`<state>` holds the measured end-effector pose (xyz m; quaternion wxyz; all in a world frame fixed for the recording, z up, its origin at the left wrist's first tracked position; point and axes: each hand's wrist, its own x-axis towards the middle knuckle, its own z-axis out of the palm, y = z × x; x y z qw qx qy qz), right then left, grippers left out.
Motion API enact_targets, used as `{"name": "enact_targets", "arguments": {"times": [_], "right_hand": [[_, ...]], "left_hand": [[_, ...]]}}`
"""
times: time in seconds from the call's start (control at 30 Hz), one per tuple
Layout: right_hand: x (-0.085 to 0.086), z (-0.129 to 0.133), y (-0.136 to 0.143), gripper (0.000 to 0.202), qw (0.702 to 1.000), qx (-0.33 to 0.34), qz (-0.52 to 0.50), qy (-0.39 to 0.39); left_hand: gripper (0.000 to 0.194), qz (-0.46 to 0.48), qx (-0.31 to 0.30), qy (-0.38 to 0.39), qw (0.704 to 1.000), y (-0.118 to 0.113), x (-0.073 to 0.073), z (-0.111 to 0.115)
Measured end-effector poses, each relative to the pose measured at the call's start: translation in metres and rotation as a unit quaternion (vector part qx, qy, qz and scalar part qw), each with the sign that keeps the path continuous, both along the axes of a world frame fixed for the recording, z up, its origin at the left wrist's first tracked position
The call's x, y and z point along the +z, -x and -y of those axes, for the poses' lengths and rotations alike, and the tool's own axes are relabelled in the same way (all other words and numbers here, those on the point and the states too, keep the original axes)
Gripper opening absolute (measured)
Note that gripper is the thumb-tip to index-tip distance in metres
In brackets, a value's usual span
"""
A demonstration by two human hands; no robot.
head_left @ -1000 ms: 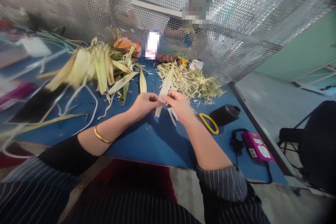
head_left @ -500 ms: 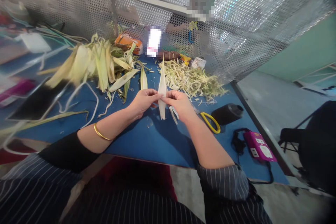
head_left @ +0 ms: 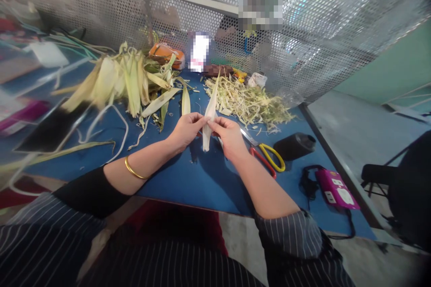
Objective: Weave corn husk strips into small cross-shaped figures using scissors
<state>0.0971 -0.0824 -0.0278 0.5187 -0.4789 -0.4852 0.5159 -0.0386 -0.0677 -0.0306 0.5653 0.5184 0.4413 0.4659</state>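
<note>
Both hands pinch one pale corn husk strip (head_left: 210, 110) above the blue table (head_left: 188, 184). My left hand (head_left: 186, 129) grips its left edge and my right hand (head_left: 228, 133) its right edge, fingertips almost touching. The strip stands nearly upright, its point leaning slightly right toward the far side. A gold bangle (head_left: 133, 169) sits on my left wrist.
A heap of whole husks (head_left: 124, 81) lies far left, a pile of shredded husk (head_left: 249, 101) far right. Two pairs of scissors with yellow (head_left: 273, 157) and red (head_left: 261, 160) handles, a black cup (head_left: 295, 145) and a pink device (head_left: 336, 188) with a cord lie at right. Perforated metal screen (head_left: 319, 31) behind.
The husk strip swung from leaning right to upright, then tilted slightly right again. Both hands stayed together on it. The red-handled scissors have come into sight beside the yellow ones.
</note>
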Motion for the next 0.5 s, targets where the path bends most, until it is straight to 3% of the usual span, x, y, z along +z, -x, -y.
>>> {"name": "enact_targets", "arguments": {"times": [0.5], "right_hand": [[-0.011,-0.003,0.003,0.019,0.994,0.052,-0.092,0.038]], "left_hand": [[0.020,0.090,-0.051,0.077,0.992,-0.001,0.007,0.004]]}}
